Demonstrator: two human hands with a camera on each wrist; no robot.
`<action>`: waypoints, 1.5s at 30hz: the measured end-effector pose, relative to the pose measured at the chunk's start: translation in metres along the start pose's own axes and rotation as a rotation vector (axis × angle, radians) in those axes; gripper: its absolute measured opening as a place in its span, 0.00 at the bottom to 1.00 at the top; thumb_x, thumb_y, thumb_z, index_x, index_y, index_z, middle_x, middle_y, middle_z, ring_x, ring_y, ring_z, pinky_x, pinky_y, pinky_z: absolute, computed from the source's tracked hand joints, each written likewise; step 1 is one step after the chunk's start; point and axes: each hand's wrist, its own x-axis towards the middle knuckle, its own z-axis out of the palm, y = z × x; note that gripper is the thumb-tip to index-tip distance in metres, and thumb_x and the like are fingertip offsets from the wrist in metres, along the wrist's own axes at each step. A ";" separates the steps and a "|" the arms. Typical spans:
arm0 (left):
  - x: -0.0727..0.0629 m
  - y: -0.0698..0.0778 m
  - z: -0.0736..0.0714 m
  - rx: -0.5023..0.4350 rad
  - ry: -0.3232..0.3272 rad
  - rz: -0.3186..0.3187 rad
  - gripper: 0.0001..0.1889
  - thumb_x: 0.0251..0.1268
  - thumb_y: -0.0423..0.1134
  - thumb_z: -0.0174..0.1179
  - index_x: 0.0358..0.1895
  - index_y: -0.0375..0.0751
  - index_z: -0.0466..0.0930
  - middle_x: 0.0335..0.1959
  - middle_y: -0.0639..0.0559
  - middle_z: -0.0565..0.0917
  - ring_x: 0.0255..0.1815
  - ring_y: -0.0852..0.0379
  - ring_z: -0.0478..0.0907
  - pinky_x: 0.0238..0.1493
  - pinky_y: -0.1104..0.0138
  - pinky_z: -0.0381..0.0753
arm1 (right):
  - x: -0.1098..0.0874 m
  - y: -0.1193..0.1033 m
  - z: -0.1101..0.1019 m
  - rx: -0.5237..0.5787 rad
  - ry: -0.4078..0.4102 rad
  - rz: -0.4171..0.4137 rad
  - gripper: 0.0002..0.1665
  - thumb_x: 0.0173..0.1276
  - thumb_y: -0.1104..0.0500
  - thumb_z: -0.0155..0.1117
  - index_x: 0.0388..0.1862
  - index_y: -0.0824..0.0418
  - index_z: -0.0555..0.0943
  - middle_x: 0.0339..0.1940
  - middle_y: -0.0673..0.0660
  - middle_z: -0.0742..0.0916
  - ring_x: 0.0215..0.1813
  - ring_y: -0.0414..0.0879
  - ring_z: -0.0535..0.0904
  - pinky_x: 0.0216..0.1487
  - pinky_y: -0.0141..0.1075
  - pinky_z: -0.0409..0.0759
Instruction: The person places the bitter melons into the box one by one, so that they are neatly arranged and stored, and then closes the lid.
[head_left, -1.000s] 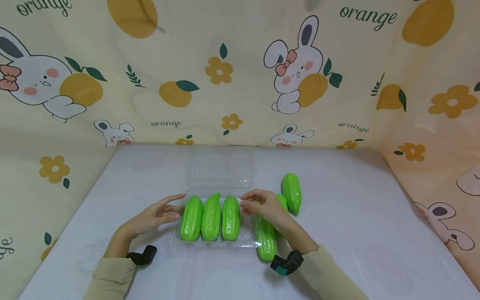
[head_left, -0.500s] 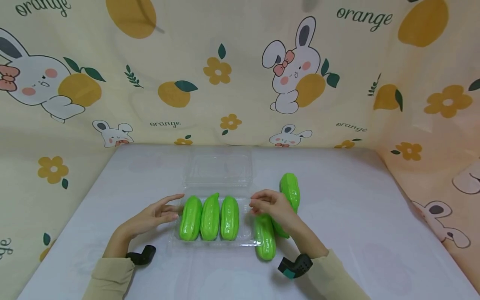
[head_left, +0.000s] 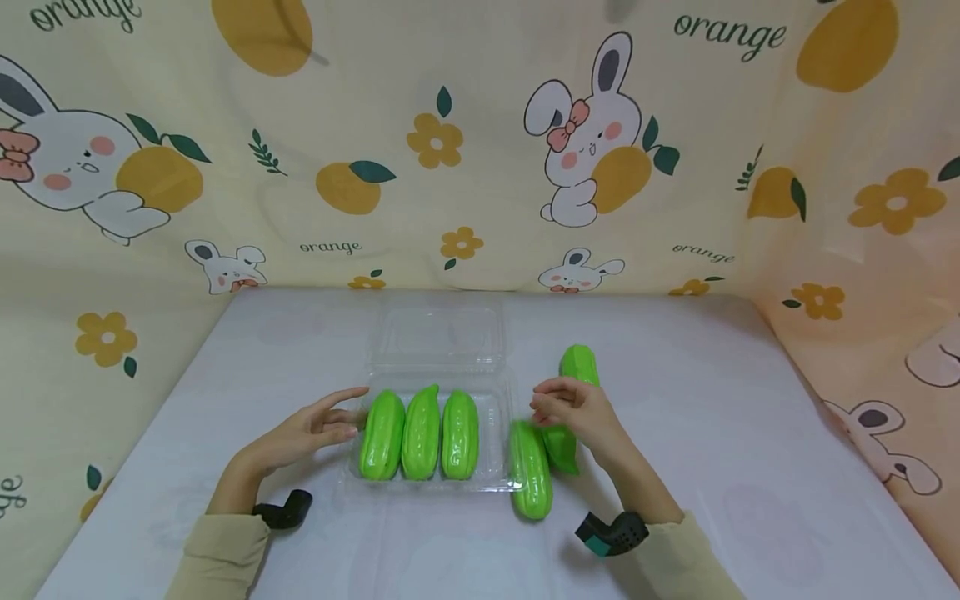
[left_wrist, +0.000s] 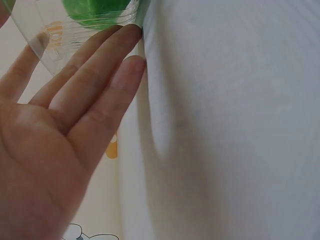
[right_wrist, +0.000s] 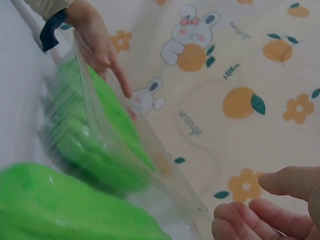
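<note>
Three glossy green cucumber-shaped vegetables lie side by side in a clear plastic box. The box's right side has bare room, and its lid is folded back behind. My left hand rests at the box's left wall, and the left wrist view shows its fingers nearly straight against the plastic. To the right of the box, my right hand hovers over loose green vegetables, partly hiding two of them. Nothing shows between its thumb and loosely bent fingers in the right wrist view.
One loose vegetable lies behind my right hand; another lies below it. The white table meets a patterned cloth backdrop at the back and sides. Black cameras sit on both wrists.
My right hand has moved right, from the box's right edge to above the loose vegetables. My left hand and the three vegetables in the box have stayed put.
</note>
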 end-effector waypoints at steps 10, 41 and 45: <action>0.000 -0.001 0.001 -0.016 0.001 0.002 0.34 0.73 0.45 0.53 0.77 0.49 0.49 0.71 0.30 0.66 0.71 0.31 0.64 0.65 0.36 0.66 | 0.002 0.003 -0.014 -0.040 0.079 -0.001 0.21 0.69 0.60 0.61 0.53 0.76 0.74 0.33 0.50 0.86 0.33 0.36 0.84 0.40 0.29 0.84; -0.001 0.001 0.001 -0.024 -0.001 0.006 0.34 0.72 0.44 0.53 0.76 0.47 0.49 0.70 0.29 0.66 0.71 0.31 0.64 0.65 0.37 0.67 | 0.012 0.019 -0.061 -0.232 0.367 0.074 0.26 0.66 0.51 0.65 0.53 0.70 0.76 0.28 0.39 0.80 0.31 0.31 0.76 0.32 0.27 0.79; 0.000 0.000 0.001 -0.021 -0.002 0.001 0.34 0.72 0.44 0.53 0.76 0.47 0.49 0.70 0.29 0.67 0.71 0.31 0.64 0.65 0.38 0.67 | 0.015 0.024 -0.062 -0.235 0.361 0.090 0.26 0.67 0.51 0.65 0.54 0.69 0.75 0.31 0.42 0.79 0.31 0.32 0.75 0.32 0.27 0.78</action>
